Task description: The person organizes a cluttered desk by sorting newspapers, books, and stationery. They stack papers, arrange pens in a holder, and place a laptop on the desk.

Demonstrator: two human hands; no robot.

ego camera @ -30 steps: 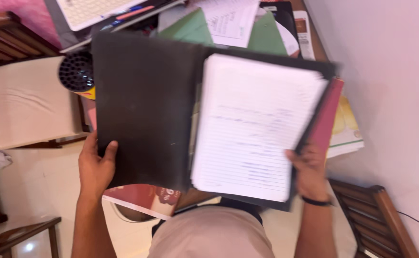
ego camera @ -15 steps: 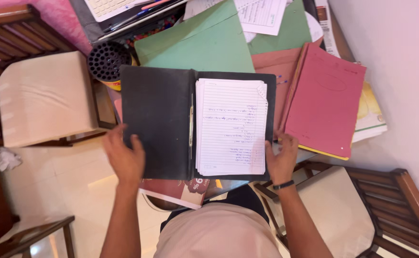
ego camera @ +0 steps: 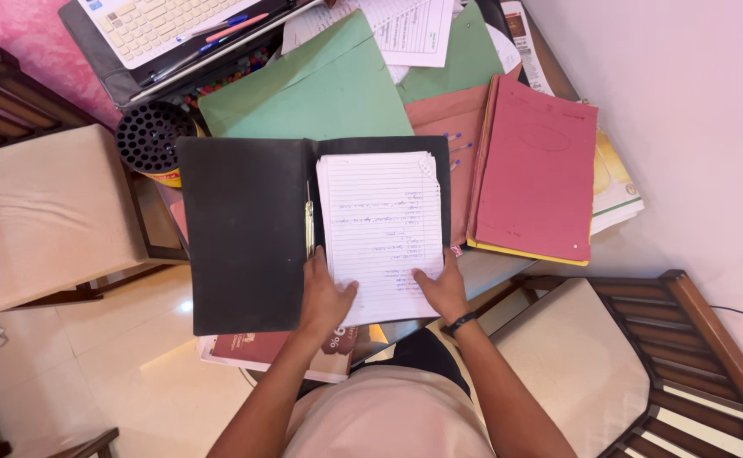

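On the crowded worktop a black folder lies open flat, with a stack of lined pages on its right half. Both hands press on the bottom of that stack — the left hand at the left corner, the right hand at the right, fingers flat, not closed around anything. The folder's near edge hangs past the worktop, so a push could tip it off. Loose pages could slide or crease — the pink folder sits close by.

The black file, held up a second ago, now lies flat and open on the counter. Both hands have moved inward onto the lined pages: left hand at their lower-left corner, right hand apparently at the lower-right.
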